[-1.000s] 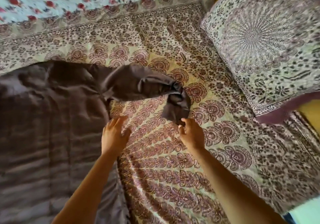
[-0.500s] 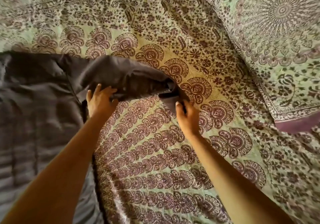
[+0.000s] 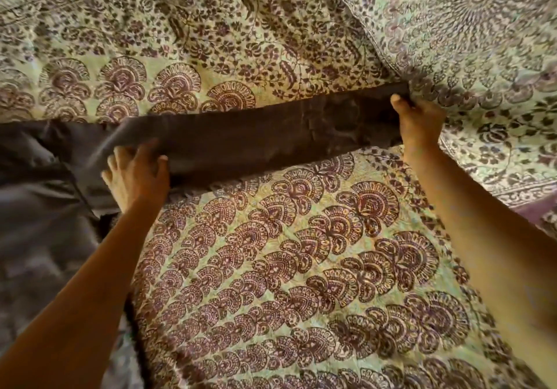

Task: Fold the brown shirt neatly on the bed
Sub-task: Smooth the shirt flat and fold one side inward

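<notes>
Holding one sleeve (image 3: 256, 141) of a single brown shirt (image 3: 36, 207) out across the middle of the frame, a person works with two bare hands on a bed. In sight are one shirt, one sleeve, two hands, one patterned bedspread (image 3: 271, 268) and one pillow (image 3: 467, 27). The right hand (image 3: 420, 123), at centre right, has the sleeve's far end in a closed grip: the thumb lies on top of the cloth and the fingers curl behind it, out of sight. The left hand (image 3: 137, 177), at centre left, lies on the sleeve near where it joins the shirt's body. Its fingers are spread and nearly straight, pressing rather than clasping; whether the thumb nips a fold cannot be told. The sleeve runs as one dark band between the two hands, climbing slightly toward the right and creased near the right hand. The shirt's body lies spread along the left edge of the frame, from mid-height to the bottom, partly under the left forearm. The bedspread, pale green with maroon fan shapes, fills the lower centre and the top. The pillow, in a similar print with a round medallion, sits at upper right, its edge just beside the right hand.
</notes>
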### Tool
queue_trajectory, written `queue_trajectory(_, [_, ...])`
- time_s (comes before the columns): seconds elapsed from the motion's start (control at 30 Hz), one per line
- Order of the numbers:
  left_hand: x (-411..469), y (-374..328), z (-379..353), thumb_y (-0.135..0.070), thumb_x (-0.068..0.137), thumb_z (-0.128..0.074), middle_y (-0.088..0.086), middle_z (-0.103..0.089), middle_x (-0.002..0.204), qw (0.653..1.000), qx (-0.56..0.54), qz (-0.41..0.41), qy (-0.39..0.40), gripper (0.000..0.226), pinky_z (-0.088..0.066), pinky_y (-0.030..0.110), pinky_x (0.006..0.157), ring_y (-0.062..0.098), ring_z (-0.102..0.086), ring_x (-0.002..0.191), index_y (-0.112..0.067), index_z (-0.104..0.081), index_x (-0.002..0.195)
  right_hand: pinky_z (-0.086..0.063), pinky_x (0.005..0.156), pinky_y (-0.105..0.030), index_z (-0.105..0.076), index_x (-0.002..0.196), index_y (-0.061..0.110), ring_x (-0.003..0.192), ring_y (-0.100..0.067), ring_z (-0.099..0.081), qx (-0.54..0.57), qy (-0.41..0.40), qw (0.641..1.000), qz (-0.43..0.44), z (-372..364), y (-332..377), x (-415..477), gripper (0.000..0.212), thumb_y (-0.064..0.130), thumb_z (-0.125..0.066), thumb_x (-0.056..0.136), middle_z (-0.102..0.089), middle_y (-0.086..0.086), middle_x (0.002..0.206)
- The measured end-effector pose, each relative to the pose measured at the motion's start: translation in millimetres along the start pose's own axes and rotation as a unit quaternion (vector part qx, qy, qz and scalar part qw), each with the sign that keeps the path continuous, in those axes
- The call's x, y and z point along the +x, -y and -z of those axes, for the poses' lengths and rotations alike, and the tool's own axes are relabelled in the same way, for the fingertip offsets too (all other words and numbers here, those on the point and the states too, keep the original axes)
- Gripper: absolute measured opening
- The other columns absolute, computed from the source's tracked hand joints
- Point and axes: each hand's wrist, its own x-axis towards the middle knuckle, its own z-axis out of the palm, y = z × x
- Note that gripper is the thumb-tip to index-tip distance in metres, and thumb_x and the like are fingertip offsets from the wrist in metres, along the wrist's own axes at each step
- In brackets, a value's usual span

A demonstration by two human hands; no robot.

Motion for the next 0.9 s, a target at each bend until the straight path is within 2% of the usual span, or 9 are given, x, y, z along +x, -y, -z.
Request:
queue_trajectory(0.07, [7.3, -1.3, -6.4, -0.034, 0.090, -0.053, 0.017, -0.030, 0.146, 0.998, 0.016, -0.047, 0.026, 0.047, -0.018, 0.052, 0.107, 0.037, -0.027, 0.132, -0.027, -0.044, 0.136, -0.035, 0.054, -0.013, -0.065, 0.076, 0.011, 0.057, 0.009, -0.052, -0.057, -0.011, 0.998, 0.030, -4.8, 3.0, 13.4, 0.019, 0.028, -0.066, 0.082, -0.057, 0.000, 0.069])
queue_trajectory(0.13, [8.4, -0.6, -18.9, -0.039, 0.093, -0.047, 0.014, -0.017, 0.155, 0.992, 0.040, -0.093, 0.074, 0.055, -0.011, 0.053, 0.110, 0.033, -0.016, 0.141, -0.027, -0.032, 0.144, -0.036, 0.070, -0.018, -0.066, 0.107, 0.003, 0.092, -0.016, -0.061, -0.206, -0.011, 0.978, 0.037, -8.5, -0.6, 16.5, 0.033, 0.030, -0.061, 0.087, -0.065, -0.011, 0.098])
queue_trajectory(0.23, [1.1, 0.9, -37.4, -0.043, 0.098, -0.032, 0.009, -0.006, 0.158, 0.987, 0.054, -0.111, 0.103, 0.056, -0.004, 0.054, 0.113, 0.029, -0.006, 0.144, -0.028, -0.016, 0.149, -0.037, 0.094, -0.037, -0.053, 0.122, 0.007, 0.117, -0.035, -0.050, -0.376, -0.068, 0.924, 0.000, -17.5, -20.1, -1.3, 0.038, 0.022, -0.052, 0.087, -0.054, -0.020, 0.126])
queue_trajectory(0.33, [-6.4, -8.3, -44.1, -0.047, 0.093, -0.019, 0.007, -0.008, 0.158, 0.988, 0.063, -0.110, 0.091, 0.058, -0.002, 0.053, 0.113, 0.027, -0.006, 0.145, -0.030, -0.014, 0.148, -0.021, 0.108, -0.042, -0.038, 0.135, 0.011, 0.133, -0.033, -0.031, -0.393, -0.106, 0.909, 0.091, -54.4, -26.8, -44.9, 0.055, 0.016, -0.049, 0.081, -0.034, -0.017, 0.144])
queue_trajectory(0.43, [-7.1, -17.9, -42.2, -0.055, 0.089, -0.014, 0.003, -0.007, 0.158, 0.982, 0.067, -0.136, 0.109, 0.062, 0.001, 0.051, 0.113, 0.023, -0.006, 0.145, -0.033, -0.013, 0.148, -0.014, 0.112, -0.040, -0.035, 0.140, 0.007, 0.138, -0.029, -0.026, -0.335, 0.042, 0.903, 0.267, -119.9, -18.8, -104.5, 0.056, 0.022, -0.044, 0.087, -0.031, -0.014, 0.149])
queue_trajectory(0.57, [8.5, 0.0, -20.9, -0.052, 0.091, -0.012, -0.004, -0.014, 0.157, 0.964, -0.041, -0.231, 0.127, 0.060, -0.001, 0.043, 0.116, 0.013, -0.008, 0.145, -0.033, -0.020, 0.146, -0.009, 0.115, -0.040, -0.028, 0.143, 0.003, 0.141, -0.026, -0.021, -0.316, 0.264, 0.812, 0.413, -198.7, -6.7, -163.5, 0.057, 0.031, -0.028, 0.093, -0.026, -0.015, 0.151])
queue_trajectory(0.67, [36.6, 45.3, -1.2, -0.045, 0.092, -0.016, -0.003, -0.022, 0.155, 0.992, -0.071, -0.100, 0.009, 0.057, -0.005, 0.039, 0.115, 0.014, -0.013, 0.144, -0.028, -0.028, 0.145, -0.005, 0.115, -0.037, -0.022, 0.145, 0.004, 0.142, -0.026, -0.017, -0.328, 0.309, 0.771, 0.450, -230.1, 3.3, -183.4, 0.059, 0.034, -0.020, 0.094, -0.021, -0.014, 0.153])
queue_trajectory(0.73, [54.6, 90.0, 6.2, -0.039, 0.097, -0.023, -0.002, -0.018, 0.156, 0.999, -0.033, -0.003, 0.000, 0.050, -0.005, 0.042, 0.115, 0.016, -0.010, 0.145, -0.029, -0.027, 0.146, -0.007, 0.115, -0.038, -0.021, 0.145, 0.004, 0.142, -0.026, -0.017, -0.352, 0.326, 0.747, 0.460, -247.8, 2.5, -190.3, 0.062, 0.037, -0.018, 0.093, -0.019, -0.014, 0.153])
queue_trajectory(0.9, [83.7, 150.7, 2.5, -0.045, 0.098, -0.028, -0.003, -0.006, 0.158, 0.995, 0.066, -0.044, 0.066, 0.050, -0.001, 0.047, 0.115, 0.020, -0.005, 0.145, -0.039, -0.016, 0.146, -0.009, 0.114, -0.042, -0.029, 0.143, 0.003, 0.139, -0.029, -0.027, -0.429, 0.269, 0.743, 0.438, -267.2, -15.2, -192.7, 0.066, 0.045, -0.024, 0.092, -0.025, -0.018, 0.151])
